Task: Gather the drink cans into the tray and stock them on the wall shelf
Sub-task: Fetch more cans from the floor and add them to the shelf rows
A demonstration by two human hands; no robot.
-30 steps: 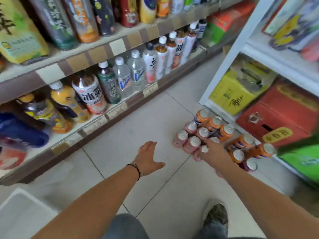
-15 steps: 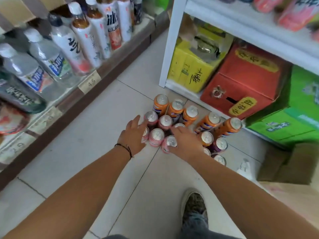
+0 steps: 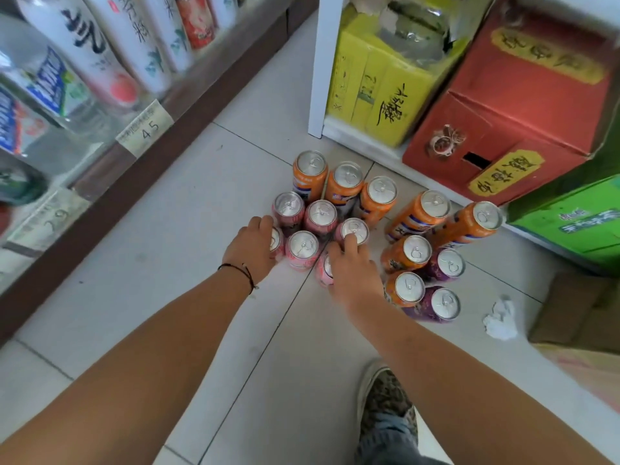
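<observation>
Several drink cans stand together on the tiled floor: pink cans (image 3: 322,213) at the left, orange cans (image 3: 310,164) behind and to the right, and two purple cans (image 3: 449,263) at the right. My left hand (image 3: 250,250) curls round the leftmost pink can (image 3: 277,239). My right hand (image 3: 355,276) lies over the nearest pink can (image 3: 322,273) and grips it from above. Its fingertip touches the top of another pink can (image 3: 352,229).
A low shelf of bottles (image 3: 100,78) runs along the left. A white shelf post (image 3: 317,62) stands behind the cans, with yellow (image 3: 379,95), red (image 3: 503,112) and green (image 3: 570,223) boxes beside it. A brown carton (image 3: 577,310), crumpled paper (image 3: 500,317) and my shoe (image 3: 385,397) are on the right.
The view has dropped closer to the cans. Both hands reached forward from above the floor and closed on pink cans at the near side of the group.
</observation>
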